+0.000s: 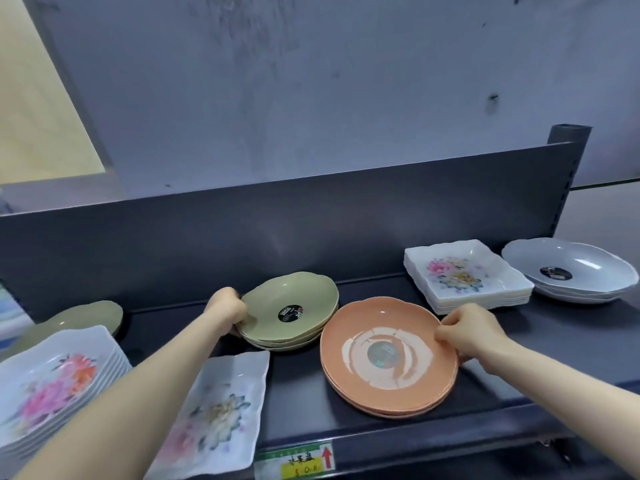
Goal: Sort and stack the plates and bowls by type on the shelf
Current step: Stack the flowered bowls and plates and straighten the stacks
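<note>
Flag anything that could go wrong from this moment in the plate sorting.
1. The flat floral plate overhangs the shelf's front edge under the left forearm; a nudge could tip it off.
2. The right hand pinches only the rim of the orange stack, which sits near the front edge; lifting one-sided could slide plates forward.
3. The left hand grips the green stack close beside the orange one; moving either could knock them together.

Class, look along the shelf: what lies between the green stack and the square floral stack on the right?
In the head view, the orange stack lies between the green stack and the square floral stack.
</note>
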